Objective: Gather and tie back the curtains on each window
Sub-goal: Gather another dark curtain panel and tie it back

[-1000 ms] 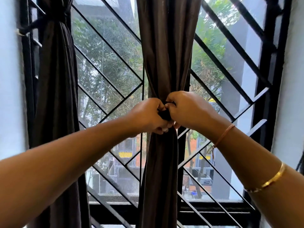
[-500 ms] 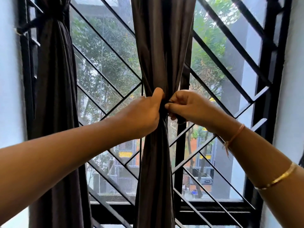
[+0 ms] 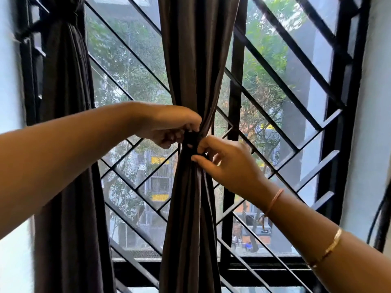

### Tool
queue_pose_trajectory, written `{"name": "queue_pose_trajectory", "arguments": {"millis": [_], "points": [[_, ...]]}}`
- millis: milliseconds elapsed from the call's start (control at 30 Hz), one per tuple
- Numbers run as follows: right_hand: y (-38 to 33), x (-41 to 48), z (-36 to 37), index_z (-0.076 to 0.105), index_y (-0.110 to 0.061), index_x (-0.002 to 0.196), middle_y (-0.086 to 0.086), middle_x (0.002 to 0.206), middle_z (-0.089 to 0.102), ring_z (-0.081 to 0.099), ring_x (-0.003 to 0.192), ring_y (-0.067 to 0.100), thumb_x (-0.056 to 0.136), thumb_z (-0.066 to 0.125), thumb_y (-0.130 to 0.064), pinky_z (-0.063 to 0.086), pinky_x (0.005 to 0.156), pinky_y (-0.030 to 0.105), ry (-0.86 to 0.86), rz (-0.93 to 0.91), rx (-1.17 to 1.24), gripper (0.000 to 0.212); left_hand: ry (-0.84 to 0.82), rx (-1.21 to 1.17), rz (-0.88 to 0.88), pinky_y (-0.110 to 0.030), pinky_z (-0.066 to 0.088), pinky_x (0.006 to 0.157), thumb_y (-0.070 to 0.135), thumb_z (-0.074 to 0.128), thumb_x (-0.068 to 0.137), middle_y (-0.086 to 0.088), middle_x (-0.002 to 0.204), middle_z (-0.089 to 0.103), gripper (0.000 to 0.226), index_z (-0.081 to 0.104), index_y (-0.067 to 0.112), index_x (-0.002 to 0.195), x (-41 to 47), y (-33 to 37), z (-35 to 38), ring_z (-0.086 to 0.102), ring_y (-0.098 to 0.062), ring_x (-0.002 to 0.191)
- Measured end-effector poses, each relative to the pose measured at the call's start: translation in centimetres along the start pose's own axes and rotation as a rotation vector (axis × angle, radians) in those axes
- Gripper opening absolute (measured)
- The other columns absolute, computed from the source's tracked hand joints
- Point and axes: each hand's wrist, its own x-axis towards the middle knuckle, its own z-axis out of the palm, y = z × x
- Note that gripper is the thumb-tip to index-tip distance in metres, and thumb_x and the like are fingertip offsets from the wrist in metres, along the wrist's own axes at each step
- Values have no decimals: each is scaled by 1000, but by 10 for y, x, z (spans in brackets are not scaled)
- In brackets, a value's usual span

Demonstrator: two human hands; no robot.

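Hands have come apart since 1 second ago. Then both fists were pressed together over the knot; now only the left hand sits on it, and the right hand has dropped just below and to its own side.

Curtain hangs between the 2 hands, bunched to a narrow waist right at the fingertips and flaring again above and below them.

Tie: a dark band at that waist, tucked under the left hand's curled fingers, which grip it from the left. I read that grip as holding the knot in place.

Right thumb and forefinger are closed on the bunched cloth directly under the tie, with the other fingers loose and spread behind. Whether a loose tail of the tie is also in that pinch, I cannot tell; everything there is dark on dark.

My reading: the pulling-tight part looks finished, and this is dressing the folds or tucking the end. The waist appears to hold its shape with only a light grip on it, a good sign for the knot.

Second curtain, well out beyond the left forearm, is already cinched high up. So 1 appears done and 1 nearly done at this window grille.
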Motion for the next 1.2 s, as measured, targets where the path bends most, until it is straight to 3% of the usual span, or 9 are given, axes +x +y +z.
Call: {"name": "queue_pose_trajectory", "arguments": {"millis": [200,300,400,567,667,767,933,1100,1200], "points": [[2,4,-7,73,-11,100,1,88,65,59,74,11,80,58,-1,43,67,12,-197,49,217,27,34,21,114,-14,34,47,18,69,81,9,53,43,14,59,16,72,-2,-20,3,37,-1,45],[-2,18,-19,72,-14,83,0,75,67,62,64,10,77,46,-3,48,59,19,-38,135,425,29,123,58,189,-19,37,55,14,73,77,4,60,53,11,62,16,76,-3,-28,8,44,-6,56],[-3,33,-25,66,-14,87,-17,67,61,55,58,-2,79,41,2,40,54,8,27,46,413,31,243,97,255,-30,46,72,12,74,74,-8,74,65,13,64,12,83,-2,-33,17,55,-12,69],[13,40,-11,62,-12,95,-2,73,63,57,66,17,94,46,-13,46,61,34,-93,148,86,16,637,251,431,-9,33,45,14,68,72,8,55,52,13,57,21,71,-1,-38,35,43,2,46],[20,46,-14,64,-11,92,-5,75,62,60,77,18,94,47,-14,45,69,30,-123,206,65,17,838,377,538,-18,34,49,16,69,72,7,56,50,22,48,22,71,-1,-40,44,48,-3,51],[17,56,-18,63,-8,86,4,77,64,60,76,24,95,47,-22,41,62,27,-185,231,9,24,1000,681,668,-31,43,51,27,60,77,-8,63,62,18,53,11,82,-1,-42,49,61,-31,60],[7,63,-23,57,-12,81,-3,67,55,51,63,12,95,48,-28,36,53,14,-258,258,-62,23,1192,901,811,-27,40,39,32,50,81,-7,50,56,27,59,7,73,0,-43,49,57,-28,45],[-1,67,-24,51,-20,73,-11,42,39,34,35,2,95,52,-23,26,37,14,-326,420,232,23,1235,915,928,-27,41,41,27,56,82,-3,49,54,21,62,7,77,3,-46,46,57,-25,44],[-1,66,-24,56,-15,81,-3,50,37,28,38,5,95,53,-19,23,41,19,-347,563,485,14,1243,929,1014,-28,43,43,19,57,82,-3,50,54,8,54,11,85,5,-47,45,56,-24,44]]}}
